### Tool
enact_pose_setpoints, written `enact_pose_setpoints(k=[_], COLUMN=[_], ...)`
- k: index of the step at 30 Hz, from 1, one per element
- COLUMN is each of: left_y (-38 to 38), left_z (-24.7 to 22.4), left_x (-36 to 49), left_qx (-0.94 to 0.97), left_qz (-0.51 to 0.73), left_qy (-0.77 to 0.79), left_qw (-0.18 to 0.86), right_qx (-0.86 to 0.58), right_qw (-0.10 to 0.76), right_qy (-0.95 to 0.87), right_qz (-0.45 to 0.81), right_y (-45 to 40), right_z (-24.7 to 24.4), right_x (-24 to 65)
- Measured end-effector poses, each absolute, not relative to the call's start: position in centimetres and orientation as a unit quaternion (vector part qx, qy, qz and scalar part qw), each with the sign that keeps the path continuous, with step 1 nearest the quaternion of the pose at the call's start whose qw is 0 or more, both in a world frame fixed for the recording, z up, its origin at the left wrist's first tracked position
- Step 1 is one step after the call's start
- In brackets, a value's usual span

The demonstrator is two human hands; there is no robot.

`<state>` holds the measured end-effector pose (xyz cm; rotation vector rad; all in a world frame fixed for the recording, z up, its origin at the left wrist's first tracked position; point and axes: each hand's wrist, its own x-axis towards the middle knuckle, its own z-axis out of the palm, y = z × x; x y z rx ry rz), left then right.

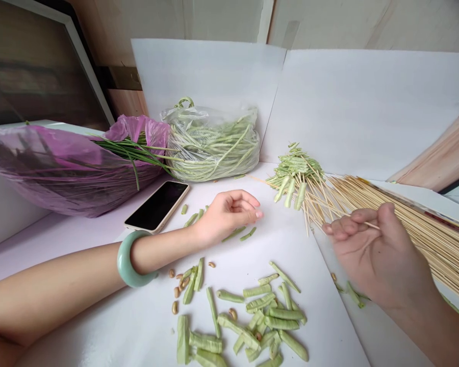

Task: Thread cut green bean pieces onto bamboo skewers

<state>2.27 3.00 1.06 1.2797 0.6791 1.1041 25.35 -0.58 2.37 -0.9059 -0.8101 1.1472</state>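
My right grip (pixel 378 255) sits at about 3 o'clock, thumb pressed against the fingers, pinching a thin bamboo skewer (pixel 372 225), though the motion blur softens the detail. Just beyond it, at 2 to 3 o'clock, lies a big bundle of bamboo skewers (pixel 413 229). At 1 o'clock, a heap of green bean pieces threaded on skewers (pixel 296 171) rests against the white backing sheet (pixel 348 112).

My left grip (pixel 227 216), near the centre, lies loosely half-curled on the white paper (pixel 313 270) and holds nothing; a few bean pieces (pixel 237 234) sit just beside its fingertips. A pale jade bangle (pixel 132 260) circles my left wrist.

At 6 o'clock, cut green bean pieces (pixel 252 318) are scattered, with loose brown beans (pixel 176 290) at their 9 o'clock edge. At 10 o'clock, a phone (pixel 156 206) lies face up on the desk (pixel 49 244). At 12 o'clock sits a clear plastic bag of long green beans (pixel 210 145), touching a purple plastic bag (pixel 61 171) at 10 o'clock, with long green stalks (pixel 130 153) poking from it.
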Motion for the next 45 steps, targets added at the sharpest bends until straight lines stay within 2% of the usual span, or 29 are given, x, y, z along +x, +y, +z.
enact_pose_setpoints(k=[4,9,20,23,26,30,33,37,45], left_y=[2.5,1.3,-0.2,0.5,1.7,3.0,3.5,3.8,3.8], left_z=[2.0,2.6,3.3,3.1,2.6,2.0,1.7,1.5,1.3], left_x=[1.8,1.7,2.1,1.9,1.6,1.5,1.7,1.9,1.9], left_qx=[0.797,0.911,0.965,0.956,0.903,0.697,0.561,0.482,0.481], left_qz=[0.279,0.133,0.072,0.115,0.234,0.431,0.536,0.565,0.561], left_qy=[0.243,0.122,0.107,0.100,0.146,0.279,0.291,0.269,0.249], left_qw=[0.477,0.370,0.227,0.252,0.329,0.501,0.560,0.613,0.626], right_qx=[-0.404,-0.411,-0.406,-0.403,-0.404,-0.404,-0.405,-0.416,-0.436], right_qw=[0.688,0.684,0.681,0.685,0.689,0.690,0.689,0.677,0.670], right_qy=[-0.347,-0.340,-0.348,-0.352,-0.355,-0.361,-0.365,-0.372,-0.381], right_qz=[0.493,0.497,0.501,0.494,0.487,0.480,0.477,0.480,0.464], right_y=[-0.2,-0.1,-0.2,-0.1,0.1,0.2,0.3,0.4,0.2], right_z=[2.8,2.9,2.7,2.8,3.0,3.3,3.3,3.0,3.0], right_x=[26.2,26.1,26.1,26.3,26.5,26.9,27.0,27.0,26.9])
